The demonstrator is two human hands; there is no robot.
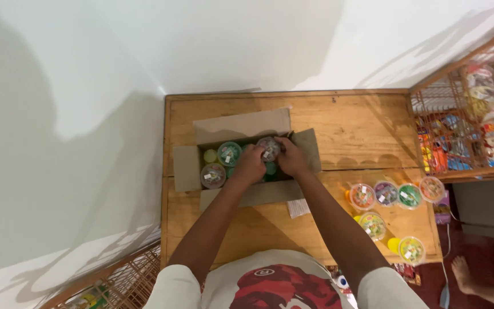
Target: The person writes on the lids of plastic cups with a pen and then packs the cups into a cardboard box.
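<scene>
An open cardboard box [241, 127] sits on a wooden table [350, 123] and holds several small round plastic tubs with clear lids. Both my hands reach into the box. My left hand [250, 165] and my right hand [291, 157] together grip one round tub [269, 147] with a clear lid at the box's upper right. Other tubs lie in the box to the left, a green-lidded tub [229, 153] and a pale one [212, 175].
Several more round tubs [397, 194] stand on the table to the right, near its edge. A wire rack [470, 114] with packaged goods stands at the far right. Another wire rack [110, 283] is at lower left. Someone's bare feet [481, 272] show at lower right.
</scene>
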